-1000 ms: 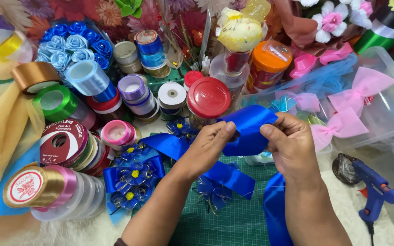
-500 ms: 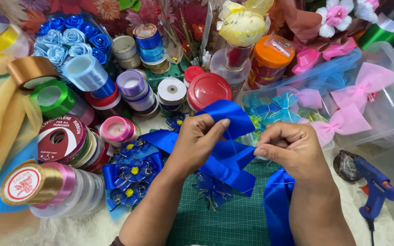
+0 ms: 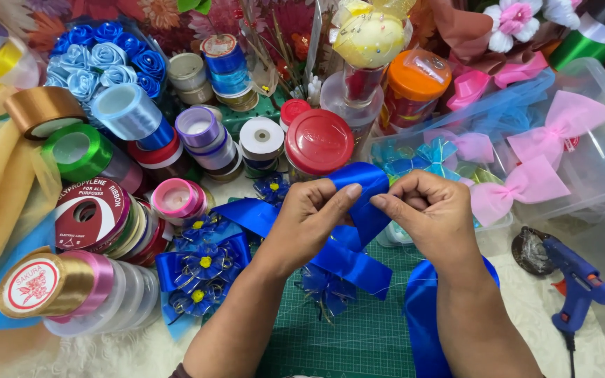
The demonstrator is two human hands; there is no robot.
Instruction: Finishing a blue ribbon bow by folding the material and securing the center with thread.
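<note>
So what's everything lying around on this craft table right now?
wide royal-blue satin ribbon: one, blue, pinched between both hands at centre
green gridded cutting mat: one, green, under the hands
finished blue ribbon flowers with yellow centres: several, blue, left of the mat
spools of satin ribbon: many, mixed colours, left and behind
red-lidded clear jar: one, behind the ribbon
orange-lidded jar: one, further back
clear plastic tub: one, right, holding pink bows
blue hot-glue gun: one, far right
left hand: on the ribbon
right hand: on the ribbon
</note>
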